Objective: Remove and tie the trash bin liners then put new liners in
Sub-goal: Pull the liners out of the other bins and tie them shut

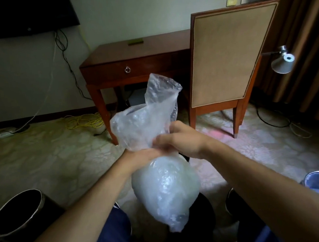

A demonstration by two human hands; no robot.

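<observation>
**Between the knees, a liner gathered at its neck**

Both hands close round the neck of the clear liner (165, 188). The left hand (144, 158) grips from underneath and the right hand (184, 140) pinches the plastic just above, probably to trap the contents before knotting. The full belly hangs below the hands and loose plastic stands above. Patterned carpet (51, 160) lies beneath, with a black bin (52, 209) at the left. A wooden desk (118, 50) and a chair (232, 55) stand by the wall.

Translucent liner (165, 190), neck gathered, hanging bulged.
</observation>
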